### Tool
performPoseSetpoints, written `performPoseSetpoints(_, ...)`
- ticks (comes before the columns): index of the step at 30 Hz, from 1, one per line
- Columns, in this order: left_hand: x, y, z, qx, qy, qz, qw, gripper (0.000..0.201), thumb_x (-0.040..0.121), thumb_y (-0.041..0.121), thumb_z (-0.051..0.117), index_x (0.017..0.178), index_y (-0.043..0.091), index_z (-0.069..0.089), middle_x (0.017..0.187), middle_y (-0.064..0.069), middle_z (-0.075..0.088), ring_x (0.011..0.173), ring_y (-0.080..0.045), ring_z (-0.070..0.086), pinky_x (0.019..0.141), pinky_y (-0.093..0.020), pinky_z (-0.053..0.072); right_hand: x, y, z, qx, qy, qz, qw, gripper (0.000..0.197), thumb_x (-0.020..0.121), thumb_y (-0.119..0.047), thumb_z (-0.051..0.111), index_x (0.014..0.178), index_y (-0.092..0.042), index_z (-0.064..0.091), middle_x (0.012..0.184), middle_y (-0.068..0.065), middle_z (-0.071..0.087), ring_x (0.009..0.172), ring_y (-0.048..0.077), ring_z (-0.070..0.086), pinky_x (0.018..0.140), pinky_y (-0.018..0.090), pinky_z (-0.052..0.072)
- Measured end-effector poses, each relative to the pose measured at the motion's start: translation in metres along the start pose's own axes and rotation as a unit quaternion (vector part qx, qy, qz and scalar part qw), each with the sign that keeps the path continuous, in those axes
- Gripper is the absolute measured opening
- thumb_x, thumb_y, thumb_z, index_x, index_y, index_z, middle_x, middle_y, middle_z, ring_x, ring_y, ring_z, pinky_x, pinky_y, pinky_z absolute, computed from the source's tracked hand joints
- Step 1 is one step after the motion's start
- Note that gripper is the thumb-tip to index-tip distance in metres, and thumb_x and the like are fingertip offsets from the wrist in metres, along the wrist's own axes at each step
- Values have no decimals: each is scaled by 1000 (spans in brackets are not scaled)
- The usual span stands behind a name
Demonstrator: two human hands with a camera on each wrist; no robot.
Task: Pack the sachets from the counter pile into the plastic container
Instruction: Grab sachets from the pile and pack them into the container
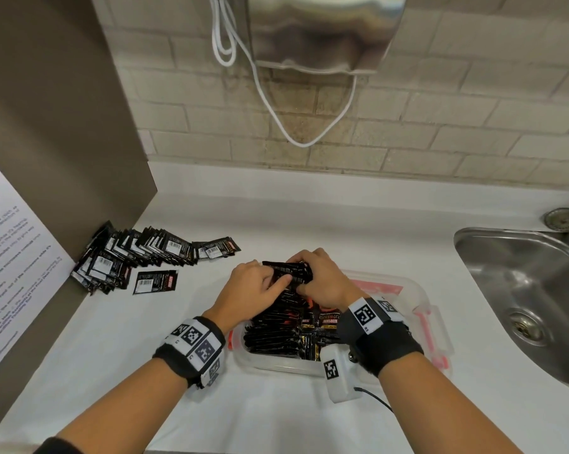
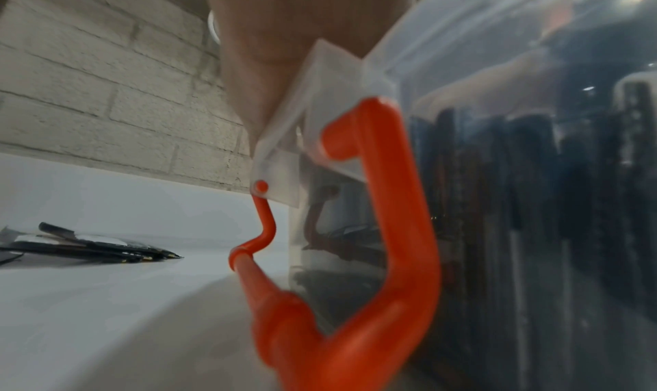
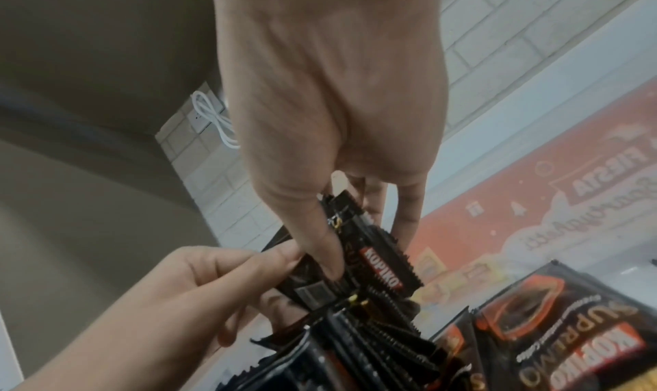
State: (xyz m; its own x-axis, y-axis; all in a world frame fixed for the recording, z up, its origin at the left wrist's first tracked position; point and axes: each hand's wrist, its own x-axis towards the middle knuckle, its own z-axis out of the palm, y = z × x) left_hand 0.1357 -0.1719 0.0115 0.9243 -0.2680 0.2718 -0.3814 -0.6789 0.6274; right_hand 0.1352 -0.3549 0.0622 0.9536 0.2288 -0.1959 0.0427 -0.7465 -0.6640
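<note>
**Seating a bundle of sachets in the container**

Nearest, the clear plastic container (image 1: 417, 291) on the white counter (image 1: 113, 355) is mostly full of upright black sachets. Left hand (image 1: 250, 286) and right hand (image 1: 322, 280) both grip a sachet bundle (image 1: 289, 273) above its far end. Next, probably: press it down into the row. Far left, the counter pile (image 1: 136, 253) remains.
</note>
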Motion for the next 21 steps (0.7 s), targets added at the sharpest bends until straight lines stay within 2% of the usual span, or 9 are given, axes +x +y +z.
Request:
performPoseSetpoints(2,-2,0,0,-13,24,-3,1000,49,90,44,70,59,26,37,52,7,49,54,-10,53,58,-15,37,0,0,-3,-19,14,-4,1000,47,84,-7,75,126,-21,60,113,1,46,100,19,53,70,16,44)
performPoseSetpoints(3,-3,0,-1,-15,31,-1,999,43,90,45,71,66,25,40,56,8,53,55,-9,54,56,-17,41,0,-1,-4,-27,22,-5,999,46,82,-10,78,124,-21,62,113,2,51,99,17,53,70,17,42)
performPoseSetpoints(5,-6,1,-2,-6,37,21,999,32,90,43,71,86,24,45,68,10,58,62,-7,57,58,-21,47,-1,-2,-5,-22,36,4,999,44,79,-15,82,120,-20,66,115,3,60,99,18,57,78,24,45)
performPoseSetpoints(7,-8,2,-3,30,41,61,997,28,92,37,69,106,22,50,85,6,55,72,-12,55,62,-31,53,-2,-2,-5,-20,43,21,999,45,77,-20,84,119,-20,67,114,3,65,104,20,60,84,29,48)
performPoseSetpoints(10,-8,4,-3,99,63,97,988,35,92,29,70,124,21,58,100,-1,44,85,-18,49,62,-36,54,-4,-2,-5,-13,43,34,998,50,76,-23,85,122,-19,67,120,4,66,111,21,60,89,30,48)
performPoseSetpoints(12,-8,4,-3,141,79,146,976,40,90,20,73,128,22,62,108,-6,49,96,-23,50,73,-38,53,-4,-1,-5,-12,38,30,999,55,77,-22,85,128,-17,65,126,5,65,115,22,59,90,28,46)
performPoseSetpoints(15,-8,3,-2,146,75,185,969,40,87,11,72,126,19,67,129,-13,53,112,-29,54,91,-40,48,-7,0,-6,2,22,25,999,55,78,-15,83,130,-18,64,126,7,63,108,22,60,83,26,44)
performPoseSetpoints(18,-9,3,-3,118,53,172,977,27,89,23,67,115,15,69,143,-11,48,123,-26,53,98,-40,44,-9,2,-6,-7,32,19,999,50,79,-10,80,125,-25,67,116,7,48,103,21,53,84,27,43)
performPoseSetpoints(21,-8,3,-1,123,-7,172,977,27,91,33,60,111,15,62,141,-6,53,121,-23,53,101,-39,42,-9,1,-4,-15,58,21,998,42,81,-7,78,118,-25,69,108,5,42,99,21,52,82,25,41)
